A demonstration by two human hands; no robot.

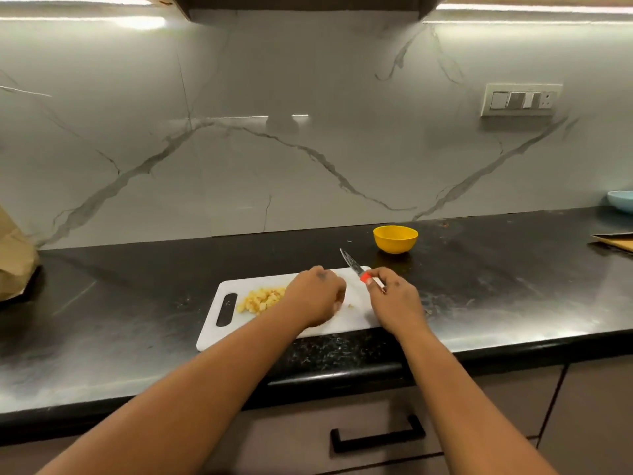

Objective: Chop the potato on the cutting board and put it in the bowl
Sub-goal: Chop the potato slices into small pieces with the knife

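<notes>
A white cutting board (236,323) lies on the black counter, with a pile of diced yellow potato (262,299) on its left half. My left hand (313,294) rests on the board just right of the pile, fingers curled downward; a small pale piece shows at its right edge, and whether the fingers hold it is hidden. My right hand (394,296) grips a small knife (354,267) by its orange and white handle, blade raised and pointing up-left above the board's far right corner. A yellow bowl (395,238) stands behind the board, to the right.
The black counter (137,303) runs to a marble wall behind. A brown paper bag (15,262) sits at the far left. A light blue bowl (621,200) and a wooden board edge (616,241) are at the far right. Drawers with a black handle (376,437) lie below.
</notes>
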